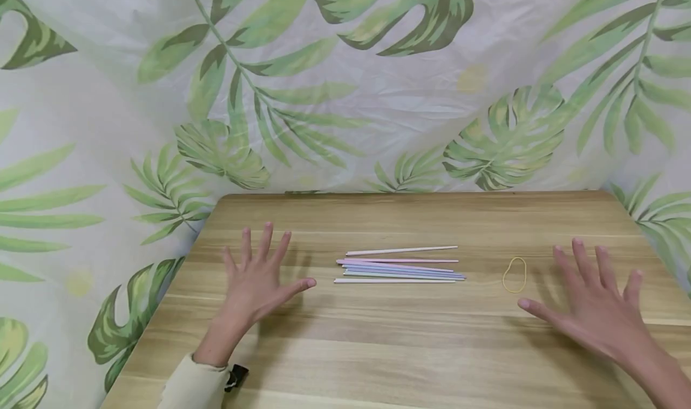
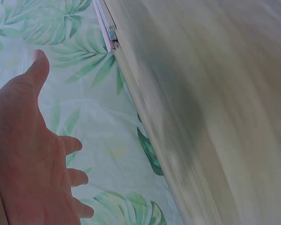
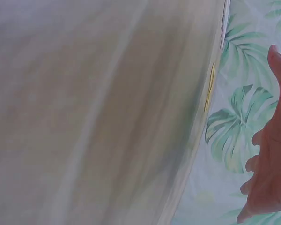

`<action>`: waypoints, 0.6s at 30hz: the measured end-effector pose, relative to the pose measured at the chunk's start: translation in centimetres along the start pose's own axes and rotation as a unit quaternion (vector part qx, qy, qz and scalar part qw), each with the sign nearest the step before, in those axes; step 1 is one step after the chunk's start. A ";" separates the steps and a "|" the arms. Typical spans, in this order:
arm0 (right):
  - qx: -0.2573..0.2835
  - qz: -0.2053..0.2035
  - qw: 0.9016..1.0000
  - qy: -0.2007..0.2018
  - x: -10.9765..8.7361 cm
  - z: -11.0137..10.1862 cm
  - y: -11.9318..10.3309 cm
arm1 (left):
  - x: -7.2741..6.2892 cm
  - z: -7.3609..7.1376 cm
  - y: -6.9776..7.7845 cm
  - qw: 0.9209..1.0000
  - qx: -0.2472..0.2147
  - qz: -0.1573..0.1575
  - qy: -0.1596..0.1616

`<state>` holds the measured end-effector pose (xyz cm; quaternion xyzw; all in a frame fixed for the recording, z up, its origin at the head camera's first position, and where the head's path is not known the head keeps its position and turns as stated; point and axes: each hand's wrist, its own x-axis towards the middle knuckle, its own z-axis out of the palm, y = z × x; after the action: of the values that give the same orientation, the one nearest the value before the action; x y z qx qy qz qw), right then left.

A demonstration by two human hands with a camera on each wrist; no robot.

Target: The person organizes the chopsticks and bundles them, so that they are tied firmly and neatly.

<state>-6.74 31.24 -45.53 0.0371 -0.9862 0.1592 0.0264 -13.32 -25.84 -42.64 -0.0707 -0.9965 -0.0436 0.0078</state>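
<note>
Several thin pastel sticks (image 1: 402, 270) lie side by side on the wooden table, mostly lilac and blue, with a pink stick (image 1: 402, 260) and a whitish stick (image 1: 394, 281) among them. To their right lies a loose yellow rubber band (image 1: 525, 271). My left hand (image 1: 256, 286) is spread over the table left of the sticks, touching none of them. Beyond the rubber band, my right hand (image 1: 599, 307) is spread too and holds nothing. The left wrist view catches the stick ends (image 2: 104, 26); the right wrist view shows the rubber band (image 3: 210, 86) edge-on.
The wood-grain table (image 1: 378, 349) extends under both hands, its far edge meeting a leaf-patterned cloth (image 1: 399, 115) that hangs behind and at the sides. A small black object (image 1: 236, 377) sits at the left sleeve cuff (image 1: 197, 382).
</note>
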 end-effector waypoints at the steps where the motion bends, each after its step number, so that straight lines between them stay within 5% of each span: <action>1: 0.000 -0.002 1.000 -0.001 0.2 0.0 -0.3 | 0.1 0.0 0.2 1.000 -0.003 0.002 0.000; 18: 0.021 -0.037 0.999 -0.005 3.1 0.4 -4.7 | 1.7 -0.1 3.9 0.999 -0.018 0.031 0.001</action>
<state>-9.48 26.52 -44.24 0.0750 -0.9807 0.1788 0.0260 -14.46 -21.79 -42.13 -0.1018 -0.9929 -0.0610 0.0090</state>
